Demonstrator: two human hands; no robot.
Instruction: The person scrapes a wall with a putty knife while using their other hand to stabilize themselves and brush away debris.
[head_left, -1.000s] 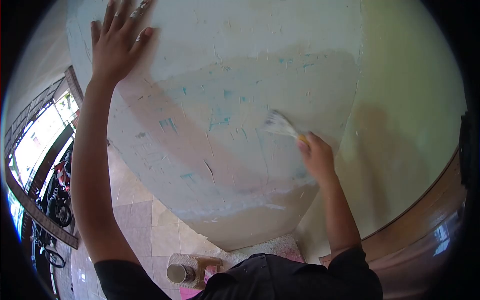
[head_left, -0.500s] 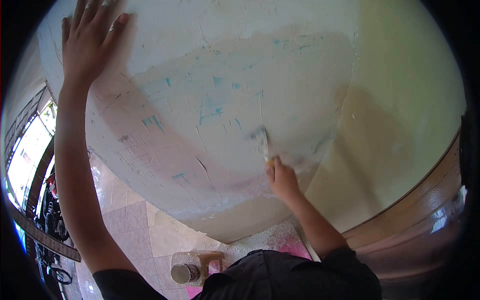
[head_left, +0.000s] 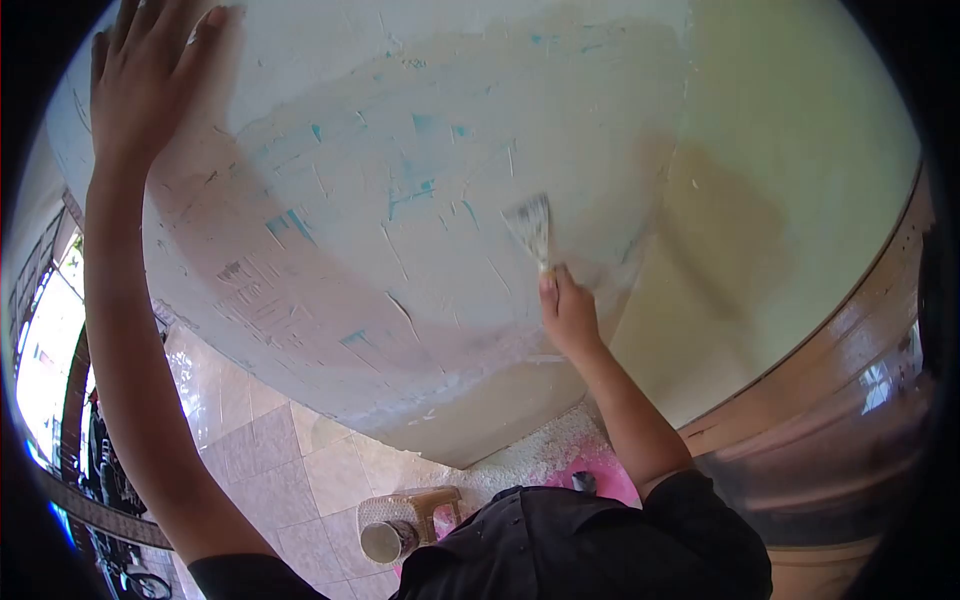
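Note:
My right hand (head_left: pixel 572 315) is closed around the handle of a putty knife (head_left: pixel 533 225), whose wide, whitish-smeared blade lies at the wall surface, pointing up. In front of me the wall (head_left: pixel 350 250) is pale and patchy, with raised ridges, scratches and small turquoise spots. High on the left, my left hand (head_left: pixel 145 85) rests against the wall with its fingers spread. It holds nothing; its fingertips run to the top edge of the view.
A woven-look stool (head_left: pixel 435 497) bearing a round can (head_left: pixel 388 541) stands on the tiled floor (head_left: pixel 260 470). White flakes (head_left: pixel 535 445) and a pink area (head_left: pixel 600 478) lie at the wall's foot. Right is a yellow-green wall (head_left: pixel 800 250) and brown wooden furniture (head_left: pixel 800 410); a motorcycle (head_left: pixel 135 580) is far left.
The putty knife has moved up the wall in my right hand, and its blade shows more clearly. My left hand stays spread on the wall. The whole view has shifted slightly.

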